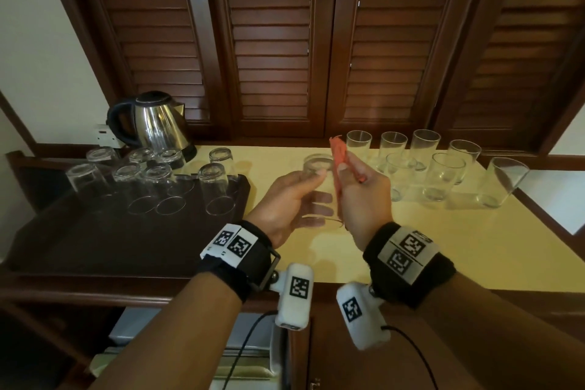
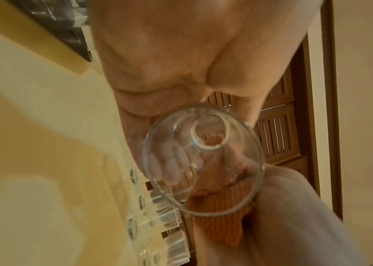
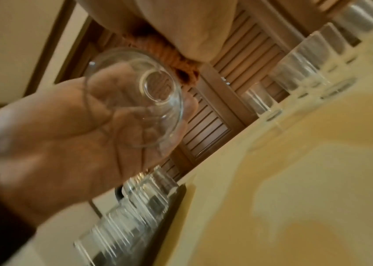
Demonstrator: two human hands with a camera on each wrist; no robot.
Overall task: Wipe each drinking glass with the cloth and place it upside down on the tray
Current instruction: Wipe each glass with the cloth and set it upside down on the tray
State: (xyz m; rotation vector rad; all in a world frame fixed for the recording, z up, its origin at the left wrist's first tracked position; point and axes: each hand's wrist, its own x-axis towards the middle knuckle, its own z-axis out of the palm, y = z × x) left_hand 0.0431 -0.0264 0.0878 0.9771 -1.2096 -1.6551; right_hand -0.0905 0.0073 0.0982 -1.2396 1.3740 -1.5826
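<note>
Gripping glass (image 1: 316, 187) in curled left hand (image 1: 286, 203); right hand (image 1: 364, 196) clutching orange cloth (image 1: 338, 152) against it.

I saw a clear drinking glass (image 1: 316, 187) held in the air just right of the dark tray (image 1: 95, 241), its mouth facing away from me. An orange knitted cloth (image 1: 340, 161) lay against its right side. Eight clear glasses (image 1: 218, 188) stood upside down on the tray. Seven more (image 1: 443, 176) stood upright, well right of the tray.
</note>
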